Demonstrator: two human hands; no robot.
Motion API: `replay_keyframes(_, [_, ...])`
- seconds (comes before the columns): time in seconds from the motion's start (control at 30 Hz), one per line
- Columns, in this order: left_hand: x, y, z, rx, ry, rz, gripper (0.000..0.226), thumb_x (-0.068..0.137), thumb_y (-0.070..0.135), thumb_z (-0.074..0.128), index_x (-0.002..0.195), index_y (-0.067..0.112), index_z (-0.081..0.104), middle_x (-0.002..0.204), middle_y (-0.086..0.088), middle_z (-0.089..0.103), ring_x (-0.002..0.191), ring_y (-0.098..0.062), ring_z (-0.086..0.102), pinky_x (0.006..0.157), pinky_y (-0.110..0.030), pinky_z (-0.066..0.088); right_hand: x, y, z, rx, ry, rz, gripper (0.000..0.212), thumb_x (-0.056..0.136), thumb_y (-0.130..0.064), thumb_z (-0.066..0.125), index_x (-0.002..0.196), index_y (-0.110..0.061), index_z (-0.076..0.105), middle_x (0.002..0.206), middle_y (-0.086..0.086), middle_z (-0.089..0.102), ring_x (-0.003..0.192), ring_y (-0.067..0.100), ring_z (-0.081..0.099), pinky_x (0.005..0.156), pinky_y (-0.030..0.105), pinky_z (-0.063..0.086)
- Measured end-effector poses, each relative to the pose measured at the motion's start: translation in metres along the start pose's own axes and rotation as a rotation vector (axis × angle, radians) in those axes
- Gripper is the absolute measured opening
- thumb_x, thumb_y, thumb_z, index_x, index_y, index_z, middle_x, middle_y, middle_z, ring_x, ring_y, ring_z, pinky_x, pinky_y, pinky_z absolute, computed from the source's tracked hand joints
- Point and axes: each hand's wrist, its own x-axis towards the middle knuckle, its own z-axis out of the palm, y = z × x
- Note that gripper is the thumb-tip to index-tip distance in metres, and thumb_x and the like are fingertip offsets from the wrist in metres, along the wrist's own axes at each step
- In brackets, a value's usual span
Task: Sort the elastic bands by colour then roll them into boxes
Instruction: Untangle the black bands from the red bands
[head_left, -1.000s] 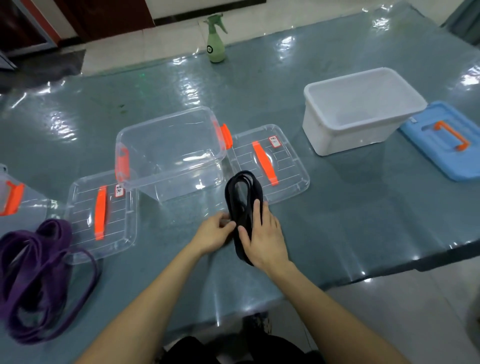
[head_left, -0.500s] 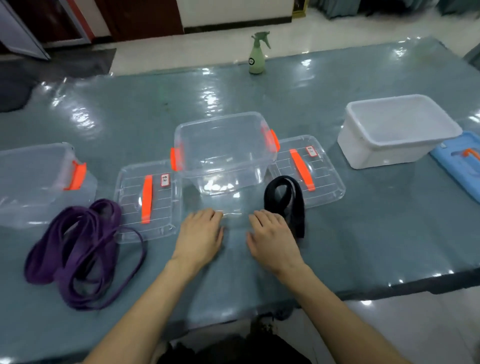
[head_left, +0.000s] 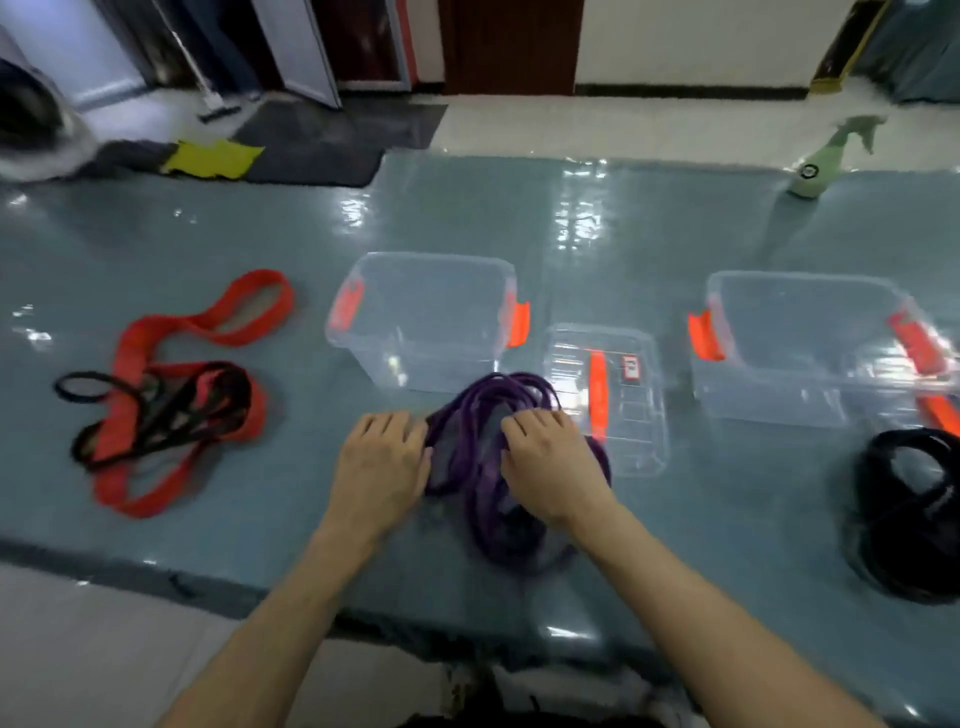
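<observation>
2 hands on the purple bands (head_left: 483, 400), heaped on the desk (head_left: 571, 234) just in front of the clear box (head_left: 426, 332). Left hand (head_left: 379, 467): fingers flat at heap's edge. Right hand (head_left: 550, 467): fingers curled into strands. Advice: even the loops first, then roll tight.

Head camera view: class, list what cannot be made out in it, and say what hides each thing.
All in the head view:
- Purple bands: the middle is covered by the right hand; whether its curled fingers grip them is hidden.
- Black bands: cut off by the right edge and blurred.
- Right clear box: its end is cut off by the right edge.
- Lid label: too small and blurred to read.
- Red and black bands: blurred and tangled, number unclear.
</observation>
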Motion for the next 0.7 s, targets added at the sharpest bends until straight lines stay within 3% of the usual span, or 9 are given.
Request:
replay_keyframes(0.1, [-0.018,-0.059,-0.007,0.029,0.019,-0.084,0.028,0.093,0.034,0.055,0.105,0.014,0.071,0.103,-0.011,0.069,0.098,-0.036,0.066,0.088,-0.049,0.052,0.036,-0.052,0.003,-0.003,-0.019,-0.051,0.029,0.102,-0.022,0.044,0.124,-0.015,0.062,0.125,0.006,0.067,0.118,0.031,0.059,0.106,0.042,0.041])
replay_keyframes(0.33, [-0.065,-0.155,-0.008,0.104,-0.092,-0.334,0.038,0.095,0.034,0.042,0.106,0.011,0.069,0.104,-0.01,0.067,0.098,-0.035,0.065,0.085,-0.049,0.053,0.105,-0.132,0.012,0.078,-0.053,-0.208,0.016,0.098,-0.017,0.048,0.107,-0.014,0.06,0.111,0.008,0.065,0.105,0.033,0.061,0.091,0.04,0.042])
replay_keyframes(0.57, [-0.119,-0.264,0.012,0.121,-0.216,-0.546,0.024,0.091,0.02,0.079,0.112,0.011,0.074,0.103,-0.009,0.071,0.097,-0.036,0.07,0.078,-0.048,0.056,0.161,-0.212,0.047,0.087,-0.176,-0.258,0.025,0.102,-0.022,0.046,0.121,-0.013,0.059,0.127,0.009,0.062,0.12,0.033,0.058,0.098,0.042,0.045])
replay_keyframes(0.63, [-0.12,-0.3,0.024,0.116,-0.233,-0.54,0.022,0.086,0.012,0.083,0.105,0.009,0.074,0.097,-0.01,0.071,0.089,-0.037,0.07,0.071,-0.048,0.056,0.181,-0.231,0.054,0.089,-0.186,-0.255,0.027,0.102,-0.027,0.049,0.123,-0.014,0.057,0.127,0.008,0.061,0.121,0.031,0.058,0.097,0.041,0.045])
replay_keyframes(0.7, [-0.111,-0.34,0.038,0.079,-0.251,-0.468,0.026,0.084,0.003,0.082,0.108,0.006,0.075,0.102,-0.012,0.072,0.092,-0.038,0.07,0.073,-0.05,0.059,0.205,-0.25,0.063,0.112,-0.169,-0.256,0.034,0.101,-0.033,0.056,0.128,-0.014,0.055,0.13,0.007,0.059,0.123,0.03,0.057,0.097,0.042,0.046])
